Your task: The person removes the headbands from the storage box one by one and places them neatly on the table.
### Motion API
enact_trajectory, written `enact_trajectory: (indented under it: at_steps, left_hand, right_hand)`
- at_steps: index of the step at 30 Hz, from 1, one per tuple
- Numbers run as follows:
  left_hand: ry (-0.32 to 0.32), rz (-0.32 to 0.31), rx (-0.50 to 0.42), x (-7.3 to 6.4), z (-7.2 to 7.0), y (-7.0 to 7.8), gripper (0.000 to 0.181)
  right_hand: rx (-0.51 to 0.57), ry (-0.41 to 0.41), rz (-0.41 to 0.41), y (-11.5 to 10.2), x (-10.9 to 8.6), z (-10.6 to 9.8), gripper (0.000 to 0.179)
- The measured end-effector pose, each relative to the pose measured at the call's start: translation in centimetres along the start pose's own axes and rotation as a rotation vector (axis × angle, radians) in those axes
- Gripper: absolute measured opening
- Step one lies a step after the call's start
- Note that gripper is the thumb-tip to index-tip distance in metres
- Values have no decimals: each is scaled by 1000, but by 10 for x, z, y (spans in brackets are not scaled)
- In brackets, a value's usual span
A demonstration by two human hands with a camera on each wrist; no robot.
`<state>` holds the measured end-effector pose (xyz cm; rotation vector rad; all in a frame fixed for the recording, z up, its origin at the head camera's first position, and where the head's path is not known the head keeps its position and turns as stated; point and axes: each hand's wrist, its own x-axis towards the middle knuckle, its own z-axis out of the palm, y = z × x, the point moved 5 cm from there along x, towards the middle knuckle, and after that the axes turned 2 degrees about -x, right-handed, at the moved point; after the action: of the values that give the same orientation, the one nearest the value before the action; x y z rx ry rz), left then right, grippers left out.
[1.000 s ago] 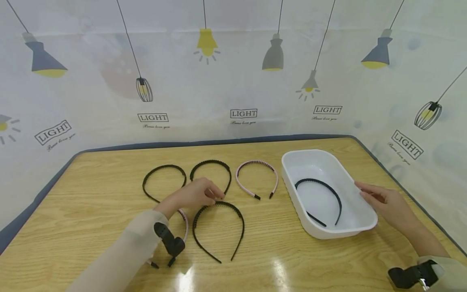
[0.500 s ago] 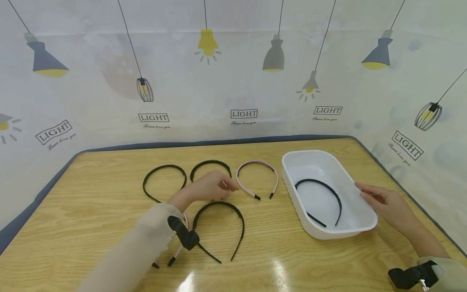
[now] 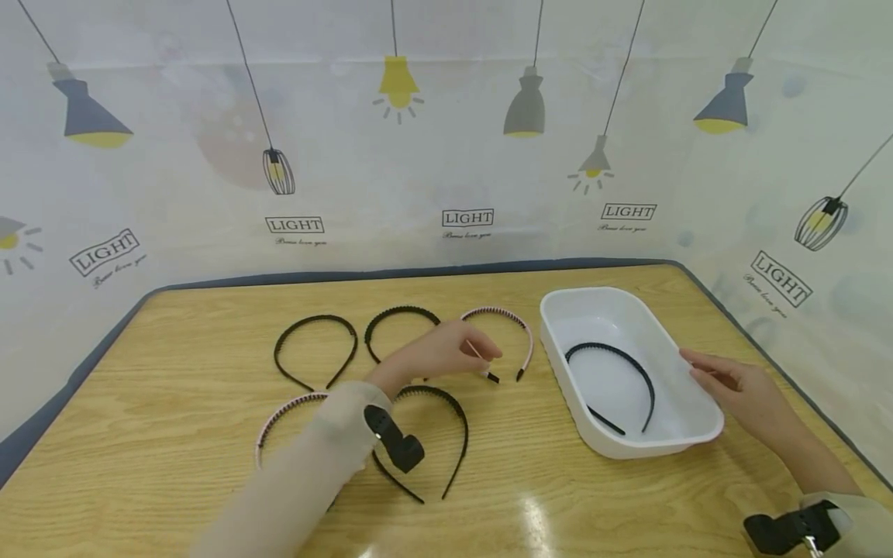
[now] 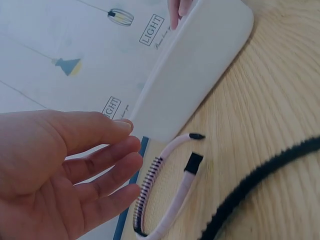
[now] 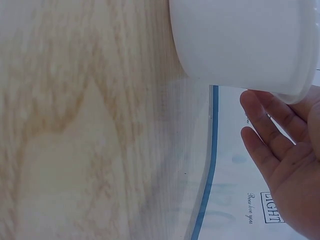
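Note:
My left hand [image 3: 449,349] hovers over the left leg of the pink headband [image 3: 528,345] at the back. Its fingers are relaxed with nothing between them, and in the left wrist view the pink headband [image 4: 172,207] lies beyond the fingertips. At the right, my right hand [image 3: 746,391] holds the rim of a white plastic tub [image 3: 663,446] by the thumb and index fingertips. In the right wrist view the other fingers [image 5: 265,160] spread loosely below the rim. One black headband [image 3: 645,380] lies inside the tub.
On the wooden table [image 3: 174,372] lie a thin black headband [image 3: 277,353] at the left, a toothed black headband [image 3: 401,309] at the back, and another black one [image 3: 463,434] in front. A second pink headband [image 3: 261,438] is partly hidden by the left sleeve. A printed curtain [image 3: 384,155] surrounds the table.
My left hand has moved right, from above the front black headband, past the back black one, to the back pink one. The right hand, tub and headbands have kept their places.

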<state>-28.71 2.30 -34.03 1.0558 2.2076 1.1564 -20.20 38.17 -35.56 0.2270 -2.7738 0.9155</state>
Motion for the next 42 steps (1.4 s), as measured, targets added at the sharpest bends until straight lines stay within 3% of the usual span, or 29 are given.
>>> enact_trajectory:
  at_steps: [8, 16, 24, 34, 42]
  left_hand:
    - [-1, 71, 1, 24, 12, 14, 25]
    - [16, 25, -23, 40, 15, 23, 24]
    - [-10, 63, -62, 57, 26, 35, 24]
    - [-12, 46, -23, 81, 40, 49, 23]
    - [-24, 98, -3, 95, 51, 58, 23]
  right_hand:
    - [-15, -10, 7, 1, -1, 0, 36]
    - [-28, -9, 12, 1, -2, 0, 36]
    - [-23, -6, 4, 1, -2, -1, 36]
    - [-16, -5, 10, 1, -1, 0, 37]
    - [-29, 2, -2, 2, -1, -1, 36]
